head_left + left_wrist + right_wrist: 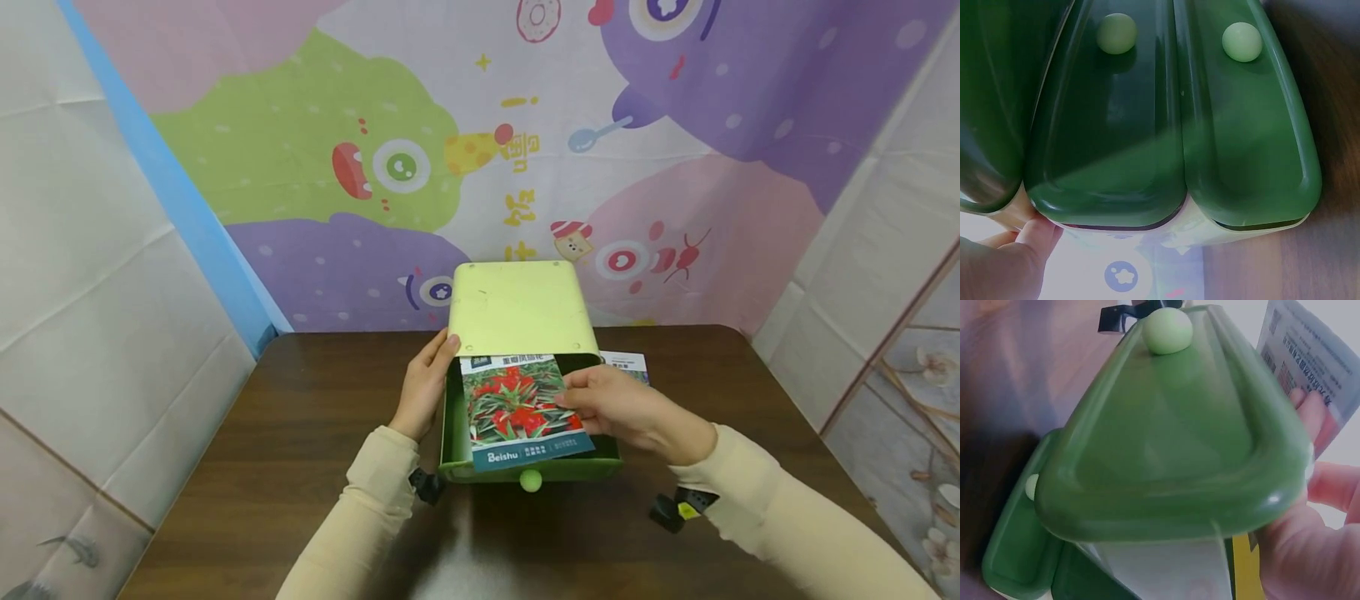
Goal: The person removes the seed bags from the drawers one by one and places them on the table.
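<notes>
A small desktop drawer cabinet (521,308) with a pale yellow-green top stands on the table. Its top green drawer (530,472), with a round knob, is pulled out toward me. Over this drawer my right hand (611,406) pinches a seed packet (517,408) by its right edge; the packet's front pictures red flowers. The packet's printed back (1310,356) shows in the right wrist view. My left hand (425,383) rests along the cabinet's left side, thumb near the top front corner. Two closed lower drawers (1116,125) show in the left wrist view.
Another packet (628,364) lies on the dark wooden table (322,467), just right of the cabinet and partly hidden by my right hand. Behind the table hangs a cartoon-printed cloth (337,158). Each wrist wears a black camera strap (696,500).
</notes>
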Available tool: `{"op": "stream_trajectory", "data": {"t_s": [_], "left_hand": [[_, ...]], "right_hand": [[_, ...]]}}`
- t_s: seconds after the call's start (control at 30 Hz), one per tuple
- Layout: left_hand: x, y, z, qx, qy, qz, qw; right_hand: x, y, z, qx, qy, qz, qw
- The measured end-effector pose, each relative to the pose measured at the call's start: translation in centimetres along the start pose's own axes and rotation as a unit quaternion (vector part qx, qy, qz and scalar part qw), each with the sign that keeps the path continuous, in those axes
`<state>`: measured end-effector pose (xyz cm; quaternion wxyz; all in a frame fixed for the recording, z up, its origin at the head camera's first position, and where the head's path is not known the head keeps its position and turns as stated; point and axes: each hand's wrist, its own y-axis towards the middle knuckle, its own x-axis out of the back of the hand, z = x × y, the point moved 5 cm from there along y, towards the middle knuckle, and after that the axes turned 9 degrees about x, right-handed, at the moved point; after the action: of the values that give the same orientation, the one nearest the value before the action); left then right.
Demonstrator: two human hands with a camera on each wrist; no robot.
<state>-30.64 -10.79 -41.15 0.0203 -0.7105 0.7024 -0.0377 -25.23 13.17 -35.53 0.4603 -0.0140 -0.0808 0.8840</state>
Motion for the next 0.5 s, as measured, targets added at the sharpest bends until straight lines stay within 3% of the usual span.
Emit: {"op": "stream_trajectory", "data": {"t_s": [0.17, 0.5], "left_hand": [[0.0, 0.0, -0.1, -0.01, -0.003, -0.002, 0.9999], [-0.1, 0.0, -0.2, -0.015, -0.024, -0.005, 0.9996]], "right_hand": [[-0.2, -1.1, 0.0, -0.017, 0.025, 0.018, 0.999], [-0.4, -3.2, 0.6, -0.013, 0.018, 0.044, 0.999]]}}
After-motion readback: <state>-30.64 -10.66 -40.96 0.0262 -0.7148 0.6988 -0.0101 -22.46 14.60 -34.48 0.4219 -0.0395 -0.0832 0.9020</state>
